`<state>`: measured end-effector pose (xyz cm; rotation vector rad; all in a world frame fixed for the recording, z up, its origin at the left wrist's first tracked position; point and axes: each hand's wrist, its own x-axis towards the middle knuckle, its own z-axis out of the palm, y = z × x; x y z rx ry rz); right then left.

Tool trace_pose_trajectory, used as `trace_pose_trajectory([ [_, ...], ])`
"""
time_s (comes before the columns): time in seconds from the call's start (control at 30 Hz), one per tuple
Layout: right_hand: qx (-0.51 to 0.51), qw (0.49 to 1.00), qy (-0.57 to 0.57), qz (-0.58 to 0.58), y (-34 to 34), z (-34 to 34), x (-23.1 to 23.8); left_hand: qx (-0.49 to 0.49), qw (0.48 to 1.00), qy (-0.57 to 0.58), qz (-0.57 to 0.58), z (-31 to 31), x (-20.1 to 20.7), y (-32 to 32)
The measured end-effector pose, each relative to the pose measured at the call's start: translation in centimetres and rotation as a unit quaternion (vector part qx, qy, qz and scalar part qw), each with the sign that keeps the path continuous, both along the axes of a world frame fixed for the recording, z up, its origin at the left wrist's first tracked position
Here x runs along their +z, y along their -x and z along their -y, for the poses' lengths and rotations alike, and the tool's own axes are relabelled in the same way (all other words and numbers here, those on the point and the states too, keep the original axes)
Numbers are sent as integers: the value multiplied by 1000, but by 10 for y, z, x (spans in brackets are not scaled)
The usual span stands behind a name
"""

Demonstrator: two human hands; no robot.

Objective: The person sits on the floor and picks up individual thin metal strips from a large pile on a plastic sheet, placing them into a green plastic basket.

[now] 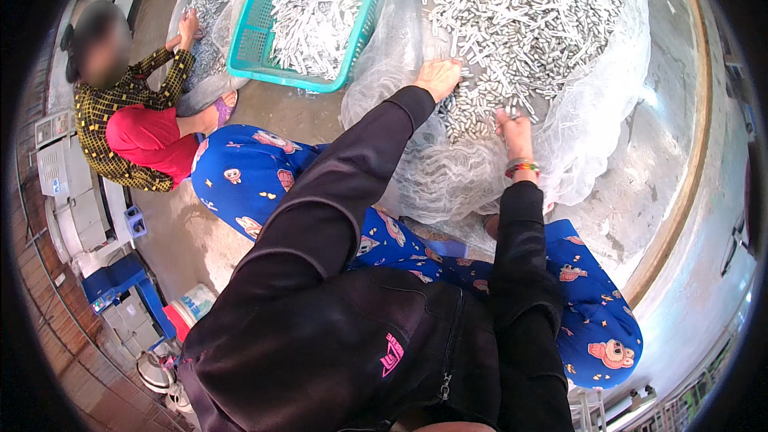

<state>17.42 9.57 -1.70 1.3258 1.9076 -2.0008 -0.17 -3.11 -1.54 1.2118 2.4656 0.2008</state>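
Observation:
A wide heap of small silvery pieces (pixel 520 8), some long and flat, some short and rounded, lies before me on white netting (pixel 456 180). My left hand (pixel 438 78) is at the heap's near left edge, fingers curled down among the pieces. To its right and a little nearer me, my right hand (pixel 514 134) has its fingers pinched together at the near edge, with a few long pieces by the fingertips. What either hand grips is too small to make out. A colourful band circles my right wrist.
A teal plastic basket (pixel 238 46) with flat silvery strips stands left of the heap. At the far left a person (pixel 120 104) crouches, hands at another pile (pixel 212 0). Machines (pixel 72 192) line the left side; a raised edge (pixel 692 176) curves along the right.

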Motion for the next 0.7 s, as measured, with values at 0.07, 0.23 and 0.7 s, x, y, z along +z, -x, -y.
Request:
trace_pose_trajectory([
  [0.07, -75, 969, 222, -83, -3, -17, 2, 60, 998, 7, 34, 2, 4, -4],
  [0.23, -90, 895, 387, -202, 4, -22, 43, 230, 959, 93, 139, 0, 27, -18],
  [0.7, -100, 973, 193, -77, 47, 4, 101, 306, 763, -212, 528, 9, 19, -28],
])
